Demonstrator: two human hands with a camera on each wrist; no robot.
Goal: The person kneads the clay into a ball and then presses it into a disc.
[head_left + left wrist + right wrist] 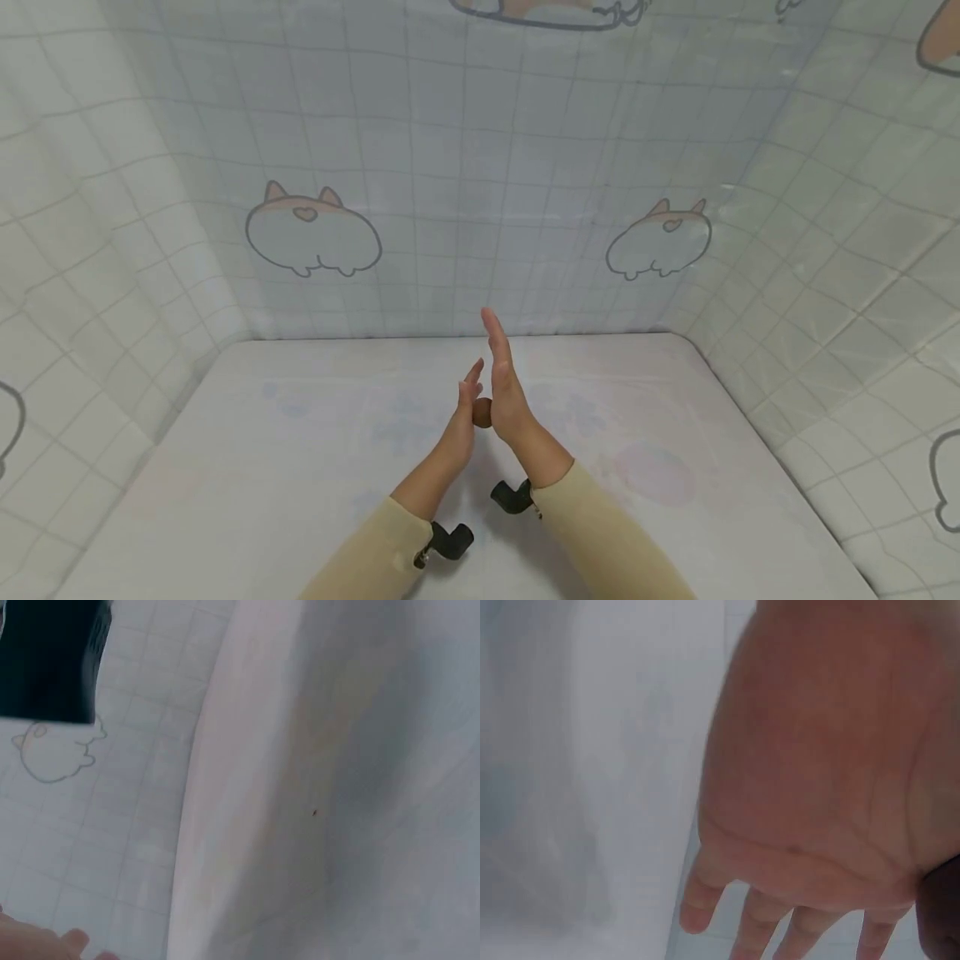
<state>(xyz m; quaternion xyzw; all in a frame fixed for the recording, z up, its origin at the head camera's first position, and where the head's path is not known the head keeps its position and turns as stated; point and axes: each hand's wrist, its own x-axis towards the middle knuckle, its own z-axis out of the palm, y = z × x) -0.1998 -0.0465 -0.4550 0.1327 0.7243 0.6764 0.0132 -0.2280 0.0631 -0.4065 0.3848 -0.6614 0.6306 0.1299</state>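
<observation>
A small brown ball is held between two palms above the table in the head view. My left hand presses it from the left, its fingers pointing up and away. From the other side my right hand lies against the ball, with its fingers stretched out straight. In the right wrist view the right palm faces the camera, fingers extended. A dark brown rounded shape, apparently the ball, shows at that view's right edge. Only some left fingertips appear in the left wrist view's lower corner; the ball is hidden there.
Below the hands is a table with a pale, faintly patterned cover. Grid-patterned sheets with cartoon animal drawings stand at the back and both sides. Black angled pieces sit at both wrists beside the cream sleeves.
</observation>
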